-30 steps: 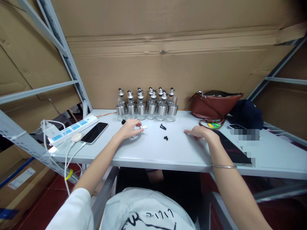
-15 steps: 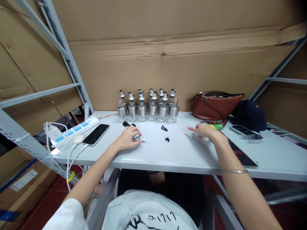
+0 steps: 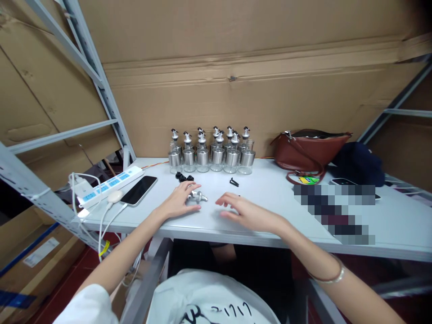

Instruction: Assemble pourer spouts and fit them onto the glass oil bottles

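Note:
My left hand (image 3: 178,201) rests on the table at left of centre, thumb and fingers spread apart. Silver pourer spouts (image 3: 199,196) lie on the tabletop between its thumb and fingertips, partly hidden by the hand. Just to their right, my right hand (image 3: 251,215) hovers with its fingers loosely curved and apart, nothing visible in it. It covers most of some small black pieces. Beyond my left hand lie several black stoppers (image 3: 184,177), and black flip caps (image 3: 234,182) lie past my right hand. Glass bottles with steel sleeves (image 3: 218,157) and pourer tops stand in rows at the back.
On the left are a phone (image 3: 139,190), a power strip (image 3: 111,185) and white cables. A brown handbag (image 3: 312,150) and a dark cap (image 3: 359,164) sit at the right rear. Cardboard (image 3: 236,103) walls the back; the table's front edge (image 3: 216,237) is close to me.
My right hand has swung left from beside the handbag to near the pourer spouts. My left hand's fingers have spread wider, uncovering more of the spouts. The view has shifted slightly.

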`<state>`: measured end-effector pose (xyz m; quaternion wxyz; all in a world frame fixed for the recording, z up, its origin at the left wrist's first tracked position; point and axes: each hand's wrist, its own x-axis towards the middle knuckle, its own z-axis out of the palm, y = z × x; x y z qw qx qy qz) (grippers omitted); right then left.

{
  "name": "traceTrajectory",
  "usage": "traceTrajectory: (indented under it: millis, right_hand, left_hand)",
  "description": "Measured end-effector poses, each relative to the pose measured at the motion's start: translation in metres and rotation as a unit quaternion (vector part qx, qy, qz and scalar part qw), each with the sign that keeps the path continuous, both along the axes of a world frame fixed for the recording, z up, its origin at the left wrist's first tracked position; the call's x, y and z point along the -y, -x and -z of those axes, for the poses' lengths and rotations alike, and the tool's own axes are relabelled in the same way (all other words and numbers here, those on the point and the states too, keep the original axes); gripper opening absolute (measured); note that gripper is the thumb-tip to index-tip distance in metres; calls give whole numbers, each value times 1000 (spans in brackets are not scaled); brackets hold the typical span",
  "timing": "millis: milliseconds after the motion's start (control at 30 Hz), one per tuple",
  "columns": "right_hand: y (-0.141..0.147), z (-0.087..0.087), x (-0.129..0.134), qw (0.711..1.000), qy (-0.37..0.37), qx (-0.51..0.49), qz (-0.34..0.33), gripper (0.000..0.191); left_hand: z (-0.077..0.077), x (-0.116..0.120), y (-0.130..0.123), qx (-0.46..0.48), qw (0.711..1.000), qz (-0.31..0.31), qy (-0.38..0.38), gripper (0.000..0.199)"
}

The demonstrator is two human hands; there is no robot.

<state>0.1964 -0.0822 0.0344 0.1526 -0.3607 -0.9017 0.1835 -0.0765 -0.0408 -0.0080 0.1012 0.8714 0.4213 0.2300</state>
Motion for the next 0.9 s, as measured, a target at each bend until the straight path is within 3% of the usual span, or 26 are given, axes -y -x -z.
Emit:
traceTrajectory:
  millis: [133, 400, 567, 733, 833, 900]
  right_hand:
    - [32, 13, -4, 999, 15, 20, -39, 56]
    - [54, 18, -15, 996, 23, 37, -72, 59]
    - [49, 12, -18, 996, 16, 3, -84, 54]
    - [31, 3, -23, 996, -18, -74, -55, 44]
    - [19, -6, -33, 989, -55, -139, -16, 39]
    - [15, -13, -46, 978, -87, -189, 18, 38]
  left_hand:
    - [2, 0, -3, -6, 1000, 9, -11, 46]
    - [-1, 6, -1, 10, 1000, -8, -29, 29]
    - [0, 7, 0, 15, 999, -27, -32, 29]
    - [-1, 8, 4, 50, 997, -44, -38, 29]
    - [-9, -6, 7, 106, 991, -59, -55, 38]
    - [-20, -28, 7, 159, 981, -83, -70, 49]
